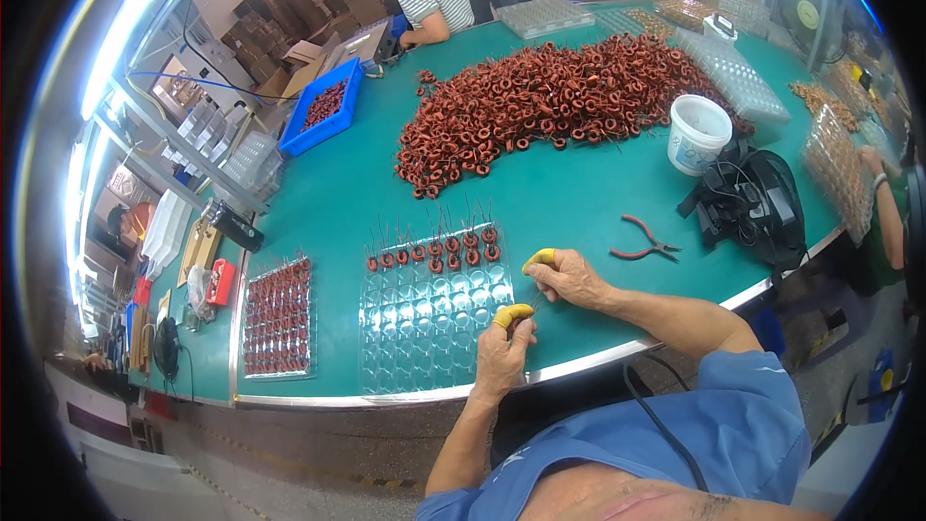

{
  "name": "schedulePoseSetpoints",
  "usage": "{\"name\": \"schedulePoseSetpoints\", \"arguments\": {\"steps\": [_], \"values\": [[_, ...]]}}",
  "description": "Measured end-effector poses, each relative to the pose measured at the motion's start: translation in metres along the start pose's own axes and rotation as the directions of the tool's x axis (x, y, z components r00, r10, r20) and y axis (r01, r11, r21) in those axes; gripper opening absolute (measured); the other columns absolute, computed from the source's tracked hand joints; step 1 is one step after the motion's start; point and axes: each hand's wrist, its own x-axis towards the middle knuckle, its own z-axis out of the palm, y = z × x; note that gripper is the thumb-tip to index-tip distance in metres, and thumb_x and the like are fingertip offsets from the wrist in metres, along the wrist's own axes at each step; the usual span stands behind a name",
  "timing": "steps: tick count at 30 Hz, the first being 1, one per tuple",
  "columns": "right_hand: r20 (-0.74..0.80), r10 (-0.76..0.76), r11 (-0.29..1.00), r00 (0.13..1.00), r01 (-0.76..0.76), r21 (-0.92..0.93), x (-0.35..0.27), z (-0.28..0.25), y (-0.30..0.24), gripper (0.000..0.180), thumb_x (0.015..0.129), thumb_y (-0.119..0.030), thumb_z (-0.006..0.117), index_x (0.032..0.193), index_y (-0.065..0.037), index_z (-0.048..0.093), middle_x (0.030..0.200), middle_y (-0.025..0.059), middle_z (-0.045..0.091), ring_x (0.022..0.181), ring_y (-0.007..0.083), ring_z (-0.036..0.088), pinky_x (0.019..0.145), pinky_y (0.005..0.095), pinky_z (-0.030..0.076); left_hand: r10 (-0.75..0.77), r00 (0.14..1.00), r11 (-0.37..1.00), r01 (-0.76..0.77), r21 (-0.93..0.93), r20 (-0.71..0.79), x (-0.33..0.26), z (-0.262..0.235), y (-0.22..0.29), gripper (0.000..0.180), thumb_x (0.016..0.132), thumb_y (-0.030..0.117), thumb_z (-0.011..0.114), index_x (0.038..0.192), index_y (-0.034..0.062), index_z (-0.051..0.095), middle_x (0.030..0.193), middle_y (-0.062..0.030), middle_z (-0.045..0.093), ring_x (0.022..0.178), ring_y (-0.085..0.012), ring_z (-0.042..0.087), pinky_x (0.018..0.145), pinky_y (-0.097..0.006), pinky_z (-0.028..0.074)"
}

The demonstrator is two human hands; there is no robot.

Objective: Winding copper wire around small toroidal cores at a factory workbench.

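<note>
My left hand rests at the near right corner of a clear plastic tray with round pockets. Its fingers are curled and a yellow finger cot covers one fingertip. My right hand sits just right of the tray, also curled, with a yellow cot on a fingertip. The fingertips of both hands point toward each other; anything pinched between them is too small to make out. Red-brown wound coils with upright wire leads fill the tray's far rows.
A second tray full of coils lies to the left. A large pile of coils, a white bucket, red-handled pliers, a black fan and a blue bin share the green table. Other people work at the far and right sides.
</note>
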Motion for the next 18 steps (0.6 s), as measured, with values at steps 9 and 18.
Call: {"name": "schedulePoseSetpoints", "arguments": {"steps": [9, 18], "values": [[0.007, -0.007, 1.0, 1.0, 0.007, -0.007, -0.0023, -0.0011, -0.0038, 0.025, 0.096, -0.022, 0.054, 0.097, 0.002, 0.063, 0.064, -0.0001, 0.054, 0.051, 0.0063, 0.05, 0.048, 0.0227, 0.04, -0.015, 1.0, 0.999, 0.015, -0.048, -0.005, 0.0022, 0.0007, -0.0035, 0.022, 0.095, 0.015, 0.057, 0.109, -0.001, 0.06, 0.081, -0.0057, 0.066, 0.067, -0.0113, 0.062, 0.062, -0.025, 0.049], [0.016, -0.02, 1.0, 1.0, 0.02, -0.01, -0.0038, -0.0024, -0.0052, 0.025, 0.096, -0.021, 0.054, 0.097, 0.002, 0.062, 0.065, 0.0001, 0.054, 0.051, 0.0067, 0.051, 0.048, 0.0229, 0.041, -0.042, 0.999, 0.995, 0.041, -0.09, -0.008, 0.002, 0.0018, -0.0067, 0.022, 0.096, 0.016, 0.056, 0.109, -0.0011, 0.06, 0.081, -0.0065, 0.066, 0.067, -0.0113, 0.061, 0.063, -0.025, 0.049]]}}
